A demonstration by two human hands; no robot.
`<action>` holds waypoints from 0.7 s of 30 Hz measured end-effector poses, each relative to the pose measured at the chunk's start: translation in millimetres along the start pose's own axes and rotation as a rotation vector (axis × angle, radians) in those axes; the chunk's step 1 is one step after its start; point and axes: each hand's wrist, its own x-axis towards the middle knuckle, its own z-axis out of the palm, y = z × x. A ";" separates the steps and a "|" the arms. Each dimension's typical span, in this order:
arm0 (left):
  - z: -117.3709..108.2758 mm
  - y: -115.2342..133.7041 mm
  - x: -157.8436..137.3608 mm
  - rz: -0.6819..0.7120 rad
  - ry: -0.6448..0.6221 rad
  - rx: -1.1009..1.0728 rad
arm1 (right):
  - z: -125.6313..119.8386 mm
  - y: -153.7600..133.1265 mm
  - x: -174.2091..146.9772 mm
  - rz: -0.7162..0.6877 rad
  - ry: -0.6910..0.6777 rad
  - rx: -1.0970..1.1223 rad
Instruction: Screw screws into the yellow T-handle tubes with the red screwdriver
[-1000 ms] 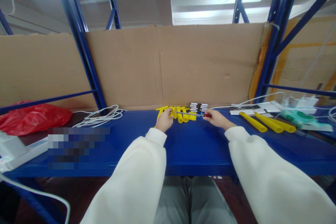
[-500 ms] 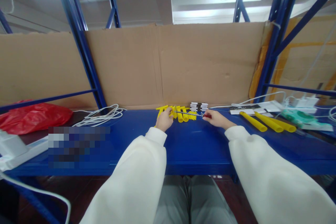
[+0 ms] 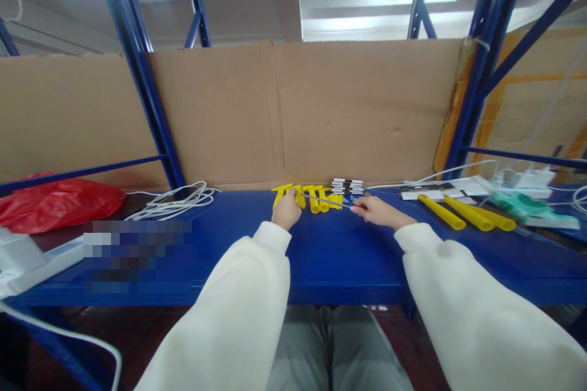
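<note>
The right hand [image 3: 373, 210] is closed on one end of a long, thin, silver metal rod [image 3: 331, 201] above the shiny blue table [image 3: 348, 256]. The far end is by the left hand [image 3: 287, 210], near short yellow tube-shaped pieces [image 3: 313, 206]. I can't tell what that hand grips. The job looks part-way; I can't tell which pieces are finished. Three long yellow tubes [image 3: 470, 215] lie apart, untouched.

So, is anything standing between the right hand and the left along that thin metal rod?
Nothing visible is. The metal rod runs from the right hand toward the left hand, passing in view across the yellow tubes, which don't cover it. Contact at its far end is too small to tell.
</note>
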 end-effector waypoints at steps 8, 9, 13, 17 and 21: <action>-0.9 3.1 -4.3 0.000 -0.026 0.018 | -1.6 -5.3 -4.6 -0.005 0.022 -0.067; -0.8 3.3 -4.3 0.003 -0.028 0.017 | -1.1 -4.1 -4.1 -0.014 0.041 -0.088; -0.2 3.3 -3.8 0.007 -0.034 0.009 | 2.4 0.0 -2.8 -0.027 0.070 -0.097; -1.6 3.8 -3.6 0.000 -0.043 0.007 | 6.1 0.4 -3.0 -0.009 0.042 -0.032; -4.5 5.6 -4.6 -0.002 -0.037 0.003 | 5.7 -2.9 -4.1 0.002 -0.003 -0.037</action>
